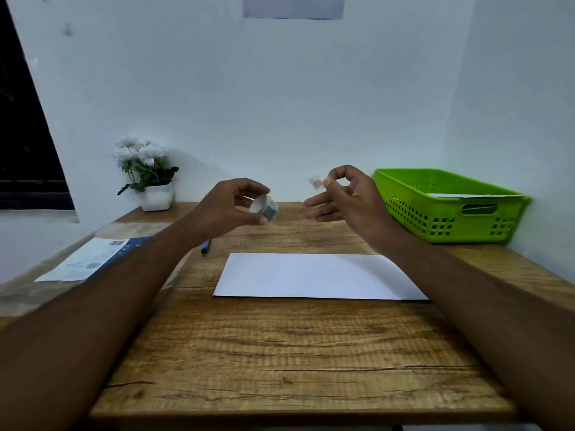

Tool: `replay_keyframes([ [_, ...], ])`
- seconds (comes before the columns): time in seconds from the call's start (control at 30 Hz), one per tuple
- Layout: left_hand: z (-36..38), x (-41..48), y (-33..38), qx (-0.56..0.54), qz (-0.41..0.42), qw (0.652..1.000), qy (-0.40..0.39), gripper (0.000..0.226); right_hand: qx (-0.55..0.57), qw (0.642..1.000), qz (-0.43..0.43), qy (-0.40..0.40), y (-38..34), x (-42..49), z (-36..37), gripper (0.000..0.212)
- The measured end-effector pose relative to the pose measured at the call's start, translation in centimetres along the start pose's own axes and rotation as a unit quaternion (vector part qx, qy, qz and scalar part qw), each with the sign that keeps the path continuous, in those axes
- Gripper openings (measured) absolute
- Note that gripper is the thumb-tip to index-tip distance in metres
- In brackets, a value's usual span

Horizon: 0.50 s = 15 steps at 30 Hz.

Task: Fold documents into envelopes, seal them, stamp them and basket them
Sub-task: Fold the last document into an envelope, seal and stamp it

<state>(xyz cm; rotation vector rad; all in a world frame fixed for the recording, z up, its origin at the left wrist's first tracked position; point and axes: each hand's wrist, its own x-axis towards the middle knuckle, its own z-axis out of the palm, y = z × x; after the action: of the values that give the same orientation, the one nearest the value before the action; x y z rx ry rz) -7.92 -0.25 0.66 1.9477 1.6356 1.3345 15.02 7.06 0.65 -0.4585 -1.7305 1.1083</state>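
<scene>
Head view: left hand (231, 203) grips one stamp roll (264, 206), right hand (345, 194) pinches one stamp (315, 182).

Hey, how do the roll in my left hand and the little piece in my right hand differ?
The white stamp roll is a thick coiled ring gripped in the left hand; the small stamp piece is one flat bit pinched at the right hand fingertips. Both are held above the wooden desk.

We hold both bare forearms stretched forward, hands raised side by side and apart. Our left hand (231, 204) curls palm-down, its fingers closed around a small roll (264, 206). Our right hand (347, 194) pinches a small sticker (315, 182) between thumb and forefinger, the other fingers spread loosely toward the left.
</scene>
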Motion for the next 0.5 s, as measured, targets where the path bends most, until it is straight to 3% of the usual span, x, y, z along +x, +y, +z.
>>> replay_keyframes([
  [0.17, -1.9, 0.0, -2.6, 0.164, -0.026, 0.986, 0.027, 0.05, -0.012, 1.0, 0.014, -0.018, 0.4, -0.1, 0.1, 0.009],
  [0.5, -2.0, 0.5, -4.5, 0.312, -0.08, 0.947, -0.018, 0.053, -0.058, 0.998, 0.01, -0.025, 0.9, -0.3, 0.7, 0.008],
])
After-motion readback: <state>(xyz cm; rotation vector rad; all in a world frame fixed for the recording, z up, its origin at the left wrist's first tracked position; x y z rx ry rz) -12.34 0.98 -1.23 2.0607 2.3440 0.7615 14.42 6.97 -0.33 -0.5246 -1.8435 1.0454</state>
